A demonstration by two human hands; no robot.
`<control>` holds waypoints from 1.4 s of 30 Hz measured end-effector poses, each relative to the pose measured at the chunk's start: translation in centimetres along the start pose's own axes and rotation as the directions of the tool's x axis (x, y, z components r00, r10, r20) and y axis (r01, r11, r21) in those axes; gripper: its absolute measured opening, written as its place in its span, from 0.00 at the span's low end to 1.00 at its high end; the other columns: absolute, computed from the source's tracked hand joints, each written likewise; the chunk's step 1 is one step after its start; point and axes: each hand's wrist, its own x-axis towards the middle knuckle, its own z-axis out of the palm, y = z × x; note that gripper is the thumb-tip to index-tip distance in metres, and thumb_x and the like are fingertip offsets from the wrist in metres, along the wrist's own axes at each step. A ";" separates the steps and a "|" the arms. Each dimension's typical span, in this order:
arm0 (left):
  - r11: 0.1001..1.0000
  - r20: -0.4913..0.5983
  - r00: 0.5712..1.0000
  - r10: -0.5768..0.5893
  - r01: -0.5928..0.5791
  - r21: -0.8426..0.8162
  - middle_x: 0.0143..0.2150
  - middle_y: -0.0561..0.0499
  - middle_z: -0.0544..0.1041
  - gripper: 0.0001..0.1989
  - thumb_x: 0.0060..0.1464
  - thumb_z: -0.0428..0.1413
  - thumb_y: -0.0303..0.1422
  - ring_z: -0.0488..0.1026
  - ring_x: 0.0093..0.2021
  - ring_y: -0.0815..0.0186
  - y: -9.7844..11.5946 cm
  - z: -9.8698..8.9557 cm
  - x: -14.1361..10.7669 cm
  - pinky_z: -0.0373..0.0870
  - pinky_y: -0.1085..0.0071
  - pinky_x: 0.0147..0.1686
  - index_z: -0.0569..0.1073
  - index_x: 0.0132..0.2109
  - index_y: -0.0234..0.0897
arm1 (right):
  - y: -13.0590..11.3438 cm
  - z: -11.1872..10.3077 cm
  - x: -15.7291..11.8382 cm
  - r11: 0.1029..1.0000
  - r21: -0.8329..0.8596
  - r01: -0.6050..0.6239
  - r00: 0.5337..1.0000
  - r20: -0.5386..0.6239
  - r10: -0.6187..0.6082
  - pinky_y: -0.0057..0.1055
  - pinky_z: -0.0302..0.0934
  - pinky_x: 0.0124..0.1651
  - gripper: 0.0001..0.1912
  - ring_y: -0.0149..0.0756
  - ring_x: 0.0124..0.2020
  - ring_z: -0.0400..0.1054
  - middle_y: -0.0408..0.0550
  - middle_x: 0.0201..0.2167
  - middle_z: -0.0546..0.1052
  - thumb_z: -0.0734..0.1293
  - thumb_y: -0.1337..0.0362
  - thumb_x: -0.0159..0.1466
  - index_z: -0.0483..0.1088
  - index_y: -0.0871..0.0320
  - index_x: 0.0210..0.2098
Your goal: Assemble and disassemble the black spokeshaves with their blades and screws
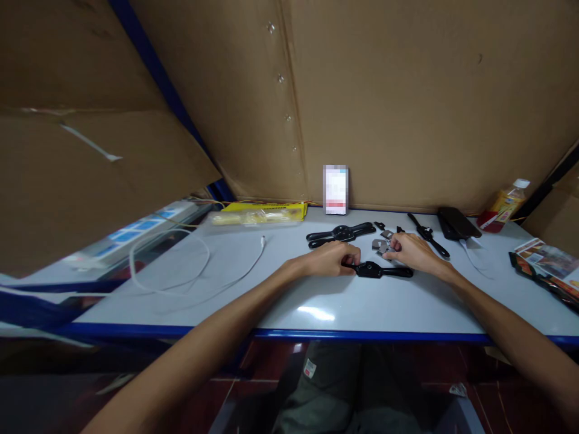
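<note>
A black spokeshave lies crosswise near the middle of the table, and my left hand is closed around its left handle. Just behind it, the fingers of my right hand pinch at a small pile of flat grey metal blades; one blade seems to be between the fingertips. Two more black spokeshaves rest side by side behind my left hand. Another spokeshave lies at a slant beyond my right hand. Small black parts are scattered by the blades.
A phone leans against the cardboard wall. On the left are a power strip, a white cable and a yellow package. A dark phone-like object, a bottle and glossy packaging stand right. The blue table edge is in front.
</note>
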 end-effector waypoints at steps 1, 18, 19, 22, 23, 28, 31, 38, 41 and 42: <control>1.000 0.013 1.000 -0.001 0.001 0.003 0.35 0.52 0.75 0.07 0.53 0.59 0.32 0.68 0.33 0.67 0.0 -0.1 -0.1 0.59 0.69 0.35 0.76 0.40 0.38 | 0.0 0.0 0.1 0.998 0.052 -0.017 1.000 0.015 0.016 0.34 0.55 0.33 0.14 0.39 0.31 0.69 0.45 0.29 0.76 0.76 0.57 0.54 0.68 0.53 0.30; 0.968 -0.020 0.994 0.104 -0.097 0.230 0.38 0.50 0.79 0.06 0.60 0.58 0.30 0.73 0.37 0.64 -0.1 -1.2 -1.6 0.59 0.67 0.36 0.80 0.41 0.41 | -3.3 1.1 -1.1 0.787 0.617 0.016 0.999 0.024 -0.039 0.29 0.64 0.25 0.09 0.35 0.28 0.72 0.43 0.27 0.75 0.68 0.60 0.59 0.70 0.55 0.39; 0.967 -0.025 0.994 0.108 -0.099 0.237 0.38 0.50 0.79 0.06 0.60 0.58 0.30 0.73 0.37 0.64 -0.1 -1.2 -1.6 0.59 0.67 0.36 0.80 0.41 0.41 | -3.4 1.0 -1.2 0.786 0.618 0.015 0.999 0.030 -0.042 0.29 0.64 0.25 0.09 0.35 0.28 0.72 0.43 0.27 0.75 0.68 0.60 0.59 0.70 0.55 0.39; 0.961 -0.024 0.994 0.108 -0.098 0.257 0.38 0.49 0.79 0.07 0.59 0.57 0.29 0.73 0.37 0.63 0.2 -1.3 -1.7 0.60 0.67 0.36 0.81 0.41 0.40 | -3.5 0.8 -1.2 0.781 0.624 0.009 0.998 0.041 -0.044 0.30 0.65 0.25 0.09 0.36 0.29 0.72 0.44 0.28 0.75 0.68 0.60 0.59 0.70 0.55 0.39; 0.961 -0.023 0.994 0.106 -0.096 0.261 0.38 0.49 0.79 0.08 0.59 0.57 0.29 0.73 0.37 0.63 0.2 -1.3 -1.7 0.61 0.67 0.36 0.81 0.41 0.40 | -3.6 0.7 -1.2 0.781 0.624 0.007 0.998 0.045 -0.044 0.30 0.64 0.25 0.09 0.36 0.29 0.71 0.44 0.27 0.75 0.68 0.60 0.59 0.70 0.55 0.39; 0.959 -0.022 0.994 0.107 -0.097 0.267 0.38 0.49 0.79 0.08 0.59 0.57 0.28 0.73 0.37 0.62 0.3 -1.3 -1.7 0.61 0.66 0.36 0.81 0.42 0.41 | -3.6 0.9 -1.2 0.785 0.619 -0.012 0.997 0.069 -0.039 0.30 0.63 0.25 0.09 0.35 0.27 0.71 0.44 0.26 0.75 0.68 0.61 0.58 0.71 0.55 0.38; 0.952 -0.011 0.995 0.099 -0.091 0.291 0.38 0.48 0.79 0.08 0.58 0.57 0.28 0.73 0.37 0.62 0.3 -1.2 -1.6 0.60 0.66 0.36 0.81 0.42 0.40 | -3.6 1.1 -1.3 0.787 0.616 -0.033 0.995 0.092 -0.030 0.32 0.64 0.25 0.08 0.35 0.25 0.69 0.45 0.25 0.76 0.69 0.60 0.58 0.72 0.56 0.35; 0.960 -0.041 0.992 0.117 -0.103 0.259 0.38 0.48 0.80 0.09 0.58 0.56 0.29 0.74 0.37 0.62 -0.1 -1.0 -1.6 0.63 0.67 0.38 0.81 0.42 0.40 | -3.5 0.8 -1.0 0.805 0.592 -0.031 0.996 0.087 -0.025 0.30 0.62 0.26 0.05 0.34 0.28 0.69 0.46 0.28 0.77 0.69 0.61 0.58 0.74 0.57 0.31; 0.964 -0.050 0.991 0.125 -0.109 0.243 0.39 0.48 0.80 0.09 0.58 0.56 0.29 0.74 0.38 0.62 -0.2 -1.0 -1.6 0.64 0.67 0.39 0.81 0.42 0.40 | -3.3 1.0 -0.8 0.781 0.622 -0.057 0.994 0.106 -0.012 0.31 0.63 0.26 0.05 0.34 0.27 0.68 0.47 0.28 0.77 0.70 0.62 0.57 0.75 0.57 0.30; 0.962 -0.050 0.991 0.127 -0.110 0.251 0.39 0.47 0.80 0.09 0.59 0.56 0.29 0.74 0.38 0.62 -0.2 -1.0 -1.6 0.64 0.67 0.39 0.81 0.42 0.40 | -3.3 1.1 -0.7 0.771 0.632 -0.070 0.993 0.116 -0.005 0.31 0.63 0.26 0.05 0.33 0.26 0.68 0.46 0.28 0.76 0.70 0.62 0.57 0.75 0.57 0.30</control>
